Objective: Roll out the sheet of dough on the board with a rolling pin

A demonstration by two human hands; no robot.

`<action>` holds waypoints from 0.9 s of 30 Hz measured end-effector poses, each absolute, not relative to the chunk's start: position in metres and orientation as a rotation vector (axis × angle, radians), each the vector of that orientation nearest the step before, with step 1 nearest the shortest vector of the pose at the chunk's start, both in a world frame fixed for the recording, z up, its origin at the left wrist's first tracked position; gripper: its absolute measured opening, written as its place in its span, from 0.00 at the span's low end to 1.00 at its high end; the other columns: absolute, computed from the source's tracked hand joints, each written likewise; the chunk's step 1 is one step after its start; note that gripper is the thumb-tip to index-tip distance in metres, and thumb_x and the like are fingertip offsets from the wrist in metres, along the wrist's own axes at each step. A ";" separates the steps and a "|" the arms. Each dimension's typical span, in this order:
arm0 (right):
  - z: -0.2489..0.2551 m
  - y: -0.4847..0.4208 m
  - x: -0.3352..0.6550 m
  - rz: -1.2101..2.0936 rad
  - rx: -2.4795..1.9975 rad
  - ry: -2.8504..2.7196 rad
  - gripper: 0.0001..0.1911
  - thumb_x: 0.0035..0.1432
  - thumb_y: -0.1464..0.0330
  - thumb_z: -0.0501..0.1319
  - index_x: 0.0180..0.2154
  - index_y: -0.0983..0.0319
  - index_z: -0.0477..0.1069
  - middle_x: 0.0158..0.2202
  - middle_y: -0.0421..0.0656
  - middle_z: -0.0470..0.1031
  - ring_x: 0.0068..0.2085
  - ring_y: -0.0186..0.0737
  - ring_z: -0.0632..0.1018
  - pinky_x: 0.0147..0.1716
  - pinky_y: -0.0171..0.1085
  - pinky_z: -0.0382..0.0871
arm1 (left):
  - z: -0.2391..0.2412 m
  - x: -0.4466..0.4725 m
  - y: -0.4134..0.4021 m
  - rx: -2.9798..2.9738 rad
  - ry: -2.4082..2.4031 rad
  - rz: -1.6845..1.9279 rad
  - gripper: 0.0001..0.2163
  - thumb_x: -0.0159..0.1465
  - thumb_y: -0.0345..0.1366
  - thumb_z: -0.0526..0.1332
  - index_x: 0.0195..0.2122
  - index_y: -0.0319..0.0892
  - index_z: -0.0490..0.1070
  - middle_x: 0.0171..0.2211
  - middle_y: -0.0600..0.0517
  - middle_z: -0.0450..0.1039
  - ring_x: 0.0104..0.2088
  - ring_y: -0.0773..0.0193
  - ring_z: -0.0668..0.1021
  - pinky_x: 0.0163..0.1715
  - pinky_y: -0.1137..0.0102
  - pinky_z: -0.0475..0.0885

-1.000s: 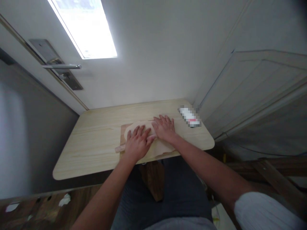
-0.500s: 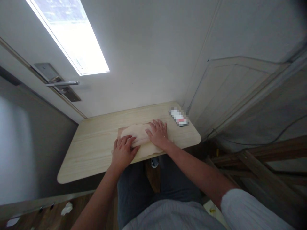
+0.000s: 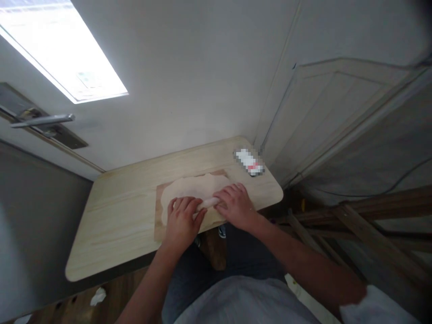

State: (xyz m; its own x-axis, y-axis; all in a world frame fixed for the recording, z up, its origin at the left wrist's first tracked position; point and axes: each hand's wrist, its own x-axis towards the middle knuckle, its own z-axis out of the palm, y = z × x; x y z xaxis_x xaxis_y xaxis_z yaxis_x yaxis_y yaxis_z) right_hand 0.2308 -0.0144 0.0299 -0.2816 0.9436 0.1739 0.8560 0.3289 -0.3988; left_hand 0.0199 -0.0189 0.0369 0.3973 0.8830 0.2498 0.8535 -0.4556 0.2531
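A thin, wavy-edged sheet of dough lies flat on a wooden board. Across its near part runs a pale rolling pin, its middle showing between my hands. I cannot tell whether dough is wrapped around it. My left hand curls over the left end of the pin, thumb towards the middle. The right end is under the closed fingers of my right hand. Both ends of the pin are hidden by my hands.
The board rests on a light wood-grain table with rounded corners, against a white door with a metal handle. A blurred-out phone-like object lies at the table's back right. Wooden beams stand to the right.
My hands have gone from lying spread on the dough to gripping the pin nearer my body. More of the dough and board shows. The view has shifted right.
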 end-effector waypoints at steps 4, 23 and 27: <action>0.027 -0.025 0.276 0.331 -1.798 -2.170 0.13 0.59 0.65 0.65 0.47 0.54 0.76 0.44 0.43 0.78 0.49 0.47 0.72 0.52 0.45 0.57 | 0.033 0.042 -0.007 2.472 1.568 0.631 0.14 0.69 0.46 0.56 0.50 0.46 0.73 0.49 0.46 0.75 0.52 0.54 0.74 0.58 0.56 0.63; 0.020 -0.044 0.314 0.442 -1.922 -2.030 0.11 0.58 0.64 0.66 0.44 0.52 0.77 0.40 0.42 0.78 0.46 0.46 0.74 0.45 0.43 0.61 | 0.017 0.108 0.022 2.507 1.641 0.401 0.19 0.72 0.45 0.48 0.58 0.44 0.67 0.62 0.43 0.67 0.63 0.50 0.65 0.66 0.47 0.50; 0.021 -0.042 0.314 0.468 -1.904 -2.023 0.10 0.57 0.64 0.67 0.43 0.52 0.77 0.40 0.40 0.78 0.46 0.44 0.75 0.45 0.43 0.63 | 0.016 0.113 0.022 2.523 1.635 0.374 0.22 0.72 0.47 0.47 0.62 0.46 0.64 0.64 0.45 0.65 0.66 0.50 0.62 0.67 0.47 0.47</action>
State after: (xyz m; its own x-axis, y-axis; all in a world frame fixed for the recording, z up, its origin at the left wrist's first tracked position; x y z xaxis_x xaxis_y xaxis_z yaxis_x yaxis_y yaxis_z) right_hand 0.3136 -0.0423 0.0206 -0.0583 0.9982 0.0102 0.8923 0.0566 -0.4478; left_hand 0.1125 0.0220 0.0158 0.3888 0.9099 0.1444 0.8823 -0.4129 0.2261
